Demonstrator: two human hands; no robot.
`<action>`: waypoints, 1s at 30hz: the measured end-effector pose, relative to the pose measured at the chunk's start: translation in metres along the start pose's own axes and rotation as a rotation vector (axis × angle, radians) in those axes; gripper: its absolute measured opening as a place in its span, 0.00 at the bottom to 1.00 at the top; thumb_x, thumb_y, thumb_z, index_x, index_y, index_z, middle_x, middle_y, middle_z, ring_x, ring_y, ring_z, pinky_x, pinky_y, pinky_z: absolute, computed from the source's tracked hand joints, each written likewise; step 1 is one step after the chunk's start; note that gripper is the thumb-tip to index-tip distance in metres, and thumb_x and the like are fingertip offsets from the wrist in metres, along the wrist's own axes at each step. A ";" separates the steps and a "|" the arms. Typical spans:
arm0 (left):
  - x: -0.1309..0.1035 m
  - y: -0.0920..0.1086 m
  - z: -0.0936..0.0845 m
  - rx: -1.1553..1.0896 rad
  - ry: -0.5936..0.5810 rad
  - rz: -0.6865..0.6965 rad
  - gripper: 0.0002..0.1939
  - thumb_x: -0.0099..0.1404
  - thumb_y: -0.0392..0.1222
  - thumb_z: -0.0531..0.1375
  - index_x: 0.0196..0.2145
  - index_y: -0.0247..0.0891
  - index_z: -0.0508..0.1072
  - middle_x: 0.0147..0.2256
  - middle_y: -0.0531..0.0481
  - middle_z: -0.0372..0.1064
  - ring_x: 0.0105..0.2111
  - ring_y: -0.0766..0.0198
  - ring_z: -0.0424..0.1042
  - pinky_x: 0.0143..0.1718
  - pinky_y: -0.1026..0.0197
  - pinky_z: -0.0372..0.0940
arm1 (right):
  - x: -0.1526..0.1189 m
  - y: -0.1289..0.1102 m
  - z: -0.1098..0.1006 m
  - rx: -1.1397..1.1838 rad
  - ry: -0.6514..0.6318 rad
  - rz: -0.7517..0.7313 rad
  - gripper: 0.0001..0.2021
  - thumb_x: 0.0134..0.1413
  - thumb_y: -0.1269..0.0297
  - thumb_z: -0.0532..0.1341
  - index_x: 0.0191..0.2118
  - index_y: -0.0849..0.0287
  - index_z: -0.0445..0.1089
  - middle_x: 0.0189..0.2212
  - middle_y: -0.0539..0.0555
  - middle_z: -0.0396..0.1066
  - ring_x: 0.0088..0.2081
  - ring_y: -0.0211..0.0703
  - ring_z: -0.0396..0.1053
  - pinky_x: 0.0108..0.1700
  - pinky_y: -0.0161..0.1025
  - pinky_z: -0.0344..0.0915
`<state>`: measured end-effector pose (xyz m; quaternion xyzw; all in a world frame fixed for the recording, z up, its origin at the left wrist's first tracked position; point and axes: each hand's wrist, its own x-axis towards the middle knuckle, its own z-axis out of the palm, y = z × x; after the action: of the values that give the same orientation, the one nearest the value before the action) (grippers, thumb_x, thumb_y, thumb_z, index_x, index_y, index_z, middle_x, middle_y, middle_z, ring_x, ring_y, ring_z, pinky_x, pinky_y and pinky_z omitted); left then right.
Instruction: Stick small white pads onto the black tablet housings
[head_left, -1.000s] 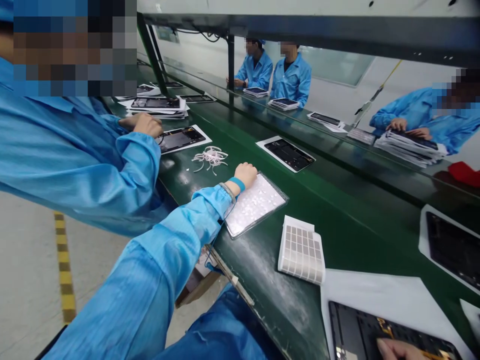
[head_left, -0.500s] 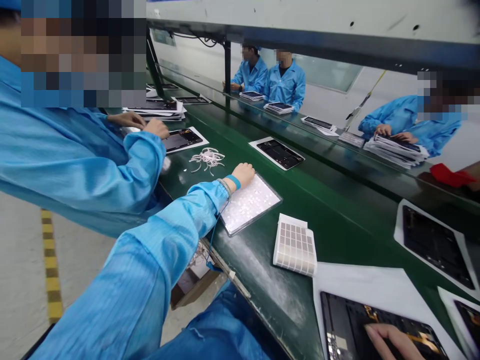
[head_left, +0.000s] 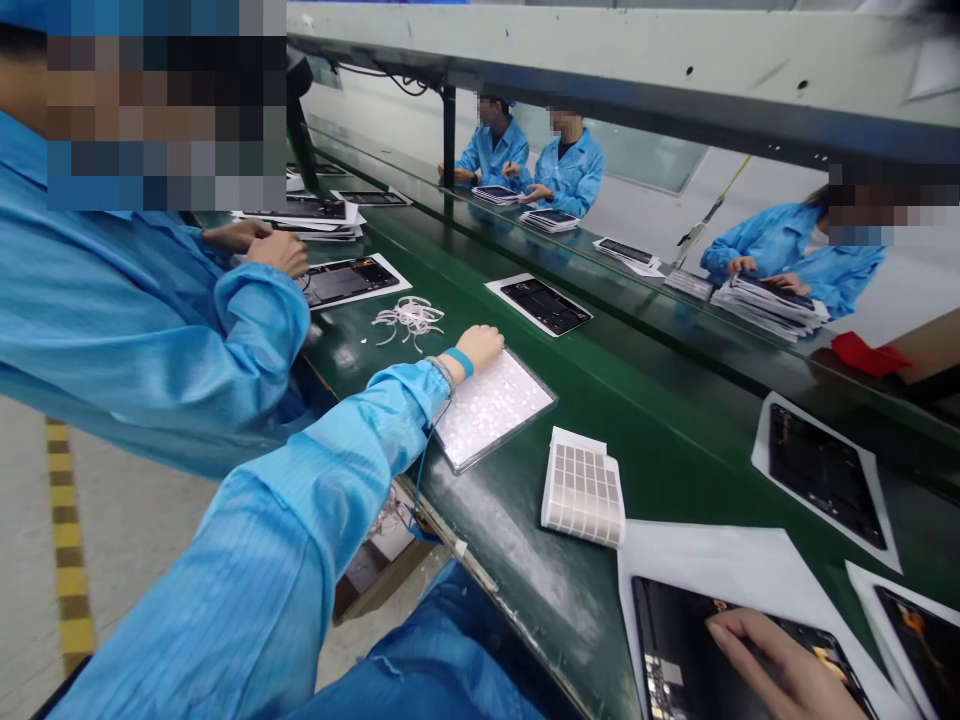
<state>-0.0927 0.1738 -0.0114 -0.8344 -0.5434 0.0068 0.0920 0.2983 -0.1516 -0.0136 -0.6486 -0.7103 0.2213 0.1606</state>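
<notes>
My left hand (head_left: 480, 351), its wrist in a blue strap, is stretched out over the far corner of a clear-edged tray or sleeve (head_left: 499, 415) covered with small whitish pieces. Its fingers are curled, and whatever they hold is hidden. At the lower right my right hand (head_left: 784, 665) hovers over or rests on a black device housing (head_left: 686, 640) with gold flex parts. Thumb and fingertip come together there; anything between them is too small to make out. White paper (head_left: 705, 545) lies under that housing. Beside it is a folded sheet of grey rectangular stickers (head_left: 583, 485).
More black housings on white sheets lie on the green bench (head_left: 420, 430), one at the back (head_left: 547, 304) and one to the right (head_left: 825, 480). Curled white strips (head_left: 409, 318) form a pile. A co-worker's sleeve (head_left: 135, 330) fills the left. A grey beam (head_left: 600, 60) crosses above.
The view has shifted slightly to the right. My right hand has moved up and left over the housing, showing more of itself. My left hand stays at the tray's far corner.
</notes>
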 end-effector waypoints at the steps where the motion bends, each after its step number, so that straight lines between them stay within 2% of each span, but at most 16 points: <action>1: -0.001 -0.002 -0.001 -0.004 0.001 -0.006 0.17 0.67 0.45 0.57 0.50 0.34 0.67 0.48 0.43 0.65 0.45 0.58 0.69 0.45 0.50 0.67 | 0.003 -0.006 -0.003 -0.009 -0.005 -0.002 0.19 0.53 0.44 0.56 0.30 0.54 0.72 0.31 0.52 0.75 0.33 0.42 0.75 0.35 0.27 0.70; 4: -0.002 -0.003 -0.004 -0.019 -0.005 -0.024 0.17 0.67 0.45 0.57 0.50 0.34 0.67 0.48 0.43 0.65 0.45 0.57 0.69 0.45 0.50 0.67 | 0.014 -0.022 -0.006 -0.027 -0.056 0.004 0.18 0.54 0.44 0.55 0.31 0.53 0.71 0.30 0.51 0.75 0.31 0.40 0.74 0.33 0.27 0.69; 9: 0.002 0.002 -0.004 -0.059 -0.031 -0.030 0.17 0.67 0.45 0.57 0.50 0.34 0.67 0.49 0.43 0.65 0.45 0.57 0.69 0.45 0.50 0.67 | 0.023 -0.032 0.007 -0.051 -0.149 -0.015 0.18 0.59 0.47 0.51 0.32 0.52 0.70 0.30 0.50 0.74 0.33 0.40 0.73 0.36 0.30 0.68; 14: 0.004 0.000 0.001 -0.110 -0.047 -0.041 0.17 0.67 0.45 0.57 0.50 0.34 0.67 0.49 0.43 0.65 0.45 0.58 0.69 0.45 0.50 0.67 | 0.028 -0.042 0.002 -0.105 -0.164 -0.035 0.18 0.61 0.48 0.49 0.32 0.52 0.69 0.31 0.51 0.73 0.33 0.42 0.72 0.35 0.34 0.67; 18: 0.006 0.001 0.003 -0.167 -0.047 -0.115 0.17 0.67 0.45 0.57 0.51 0.34 0.66 0.49 0.43 0.65 0.45 0.57 0.69 0.45 0.50 0.67 | 0.039 -0.054 -0.007 -0.141 -0.157 -0.085 0.16 0.61 0.50 0.50 0.33 0.52 0.70 0.32 0.52 0.73 0.35 0.44 0.71 0.37 0.36 0.66; 21: 0.013 0.007 0.002 -0.219 -0.051 -0.170 0.17 0.67 0.45 0.57 0.51 0.34 0.66 0.49 0.43 0.65 0.45 0.57 0.69 0.45 0.50 0.67 | 0.047 -0.066 -0.006 -0.167 -0.133 -0.147 0.16 0.62 0.53 0.50 0.33 0.53 0.70 0.32 0.53 0.73 0.35 0.45 0.71 0.38 0.37 0.66; 26: 0.015 0.012 -0.003 -0.354 -0.022 -0.186 0.17 0.67 0.45 0.57 0.51 0.35 0.66 0.49 0.43 0.65 0.45 0.58 0.69 0.45 0.50 0.67 | 0.056 -0.087 -0.003 -0.209 -0.127 -0.215 0.15 0.63 0.56 0.50 0.31 0.53 0.69 0.30 0.51 0.71 0.33 0.42 0.70 0.36 0.37 0.64; 30: 0.005 0.005 -0.015 -0.541 0.049 -0.235 0.17 0.67 0.45 0.57 0.51 0.34 0.66 0.49 0.43 0.65 0.45 0.57 0.69 0.45 0.50 0.67 | 0.067 -0.103 -0.011 -0.260 -0.099 -0.252 0.15 0.64 0.56 0.49 0.32 0.53 0.68 0.31 0.51 0.71 0.33 0.42 0.69 0.36 0.38 0.63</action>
<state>-0.0847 0.1743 0.0031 -0.7600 -0.6159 -0.1690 -0.1206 0.2091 -0.0904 0.0461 -0.5581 -0.8156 0.1373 0.0668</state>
